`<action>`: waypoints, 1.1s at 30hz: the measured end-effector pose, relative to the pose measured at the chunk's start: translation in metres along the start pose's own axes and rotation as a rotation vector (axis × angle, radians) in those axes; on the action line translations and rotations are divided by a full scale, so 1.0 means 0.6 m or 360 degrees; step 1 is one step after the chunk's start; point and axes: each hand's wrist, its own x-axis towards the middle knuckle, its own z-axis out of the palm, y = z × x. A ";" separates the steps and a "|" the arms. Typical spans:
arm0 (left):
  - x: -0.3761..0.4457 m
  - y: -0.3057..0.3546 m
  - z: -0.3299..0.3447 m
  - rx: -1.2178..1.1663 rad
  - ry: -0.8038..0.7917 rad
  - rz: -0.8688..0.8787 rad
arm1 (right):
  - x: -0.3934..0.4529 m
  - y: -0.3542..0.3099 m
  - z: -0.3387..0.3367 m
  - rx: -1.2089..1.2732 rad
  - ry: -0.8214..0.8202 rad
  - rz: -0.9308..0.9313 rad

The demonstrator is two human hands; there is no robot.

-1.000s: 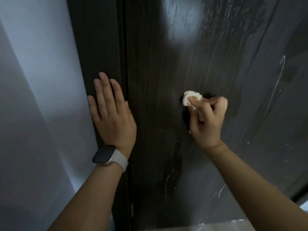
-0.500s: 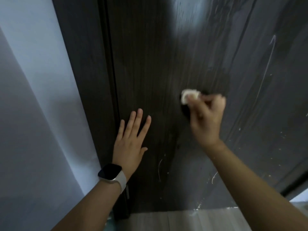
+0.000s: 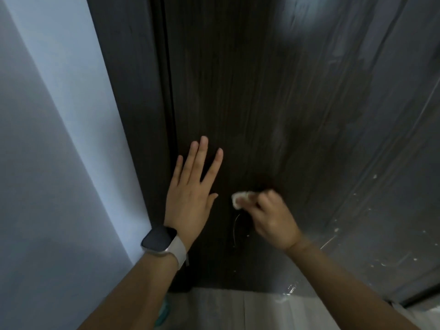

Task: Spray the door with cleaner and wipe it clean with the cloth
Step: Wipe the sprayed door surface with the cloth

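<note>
The dark wood-grain door (image 3: 273, 96) fills the view, with wet streaks and pale specks on its right part. My right hand (image 3: 271, 217) grips a small bunched white cloth (image 3: 239, 198) and presses it against the door's lower part; the hand is blurred. My left hand (image 3: 192, 194) lies flat on the door with straight fingers, left of the cloth, a smartwatch on its wrist. A thin pale scratch mark (image 3: 235, 227) shows just below the cloth. No spray bottle is in view.
The dark door frame (image 3: 140, 115) runs down the left of the door, beside a pale blue-grey wall (image 3: 52, 163). A light floor (image 3: 238, 310) with wet spots meets the door's bottom edge. Something teal (image 3: 164, 310) lies by the frame's foot.
My right hand has moved the cloth down and left to the door's lower part. My left hand shifted from the frame onto the door panel. The view has tilted downward.
</note>
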 end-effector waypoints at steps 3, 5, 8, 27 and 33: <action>-0.072 0.014 0.046 -0.0225 0.0007 -0.0288 | 0.065 0.034 -0.052 -0.0050 0.0411 0.0137; -0.119 0.023 0.084 -0.0333 -0.0032 -0.0454 | 0.080 0.039 -0.052 -0.0068 0.0587 0.0250; -0.157 0.035 0.132 -0.0390 -0.0092 -0.0508 | 0.028 0.012 0.010 -0.0046 0.0454 0.0181; -0.158 0.036 0.170 -0.0366 -0.0013 -0.0509 | -0.104 -0.088 0.129 0.0010 0.0003 0.0318; -0.159 0.033 0.165 -0.0334 0.0005 -0.0495 | -0.022 -0.050 0.060 -0.0011 0.0570 0.0580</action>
